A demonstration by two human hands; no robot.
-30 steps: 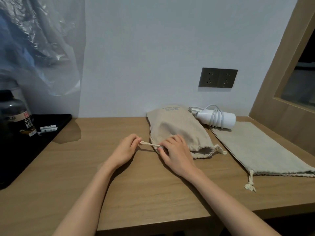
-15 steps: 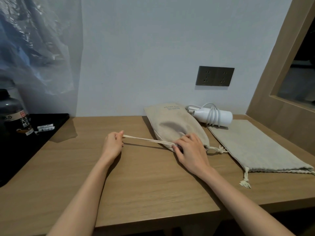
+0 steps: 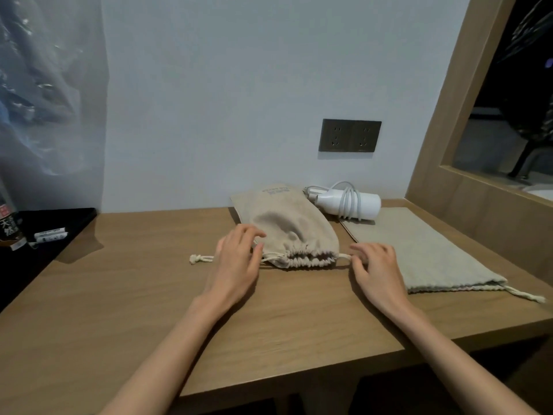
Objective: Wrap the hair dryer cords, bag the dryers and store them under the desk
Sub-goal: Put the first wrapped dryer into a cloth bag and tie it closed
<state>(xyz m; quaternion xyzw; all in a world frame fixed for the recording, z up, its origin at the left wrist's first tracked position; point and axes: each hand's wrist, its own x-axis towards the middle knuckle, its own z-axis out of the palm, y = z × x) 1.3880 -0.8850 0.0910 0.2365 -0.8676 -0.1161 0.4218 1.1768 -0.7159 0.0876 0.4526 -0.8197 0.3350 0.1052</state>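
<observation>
Now the filled drawstring bag lies mid-surface, its mouth cinched toward the person. Left hand hovers over the left drawstring, fingers loose and spread, gripping nothing. Right hand is at the bag's right cord stub; cannot tell if its fingers pinch it. Behind: white hair dryer, cord wrapped, at the far end of an empty flat bag

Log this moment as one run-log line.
bag: cinched shut | left hand: open, over left cord | right hand: at right cord end | dryer: wrapped, unbagged | second bag: flat
</observation>
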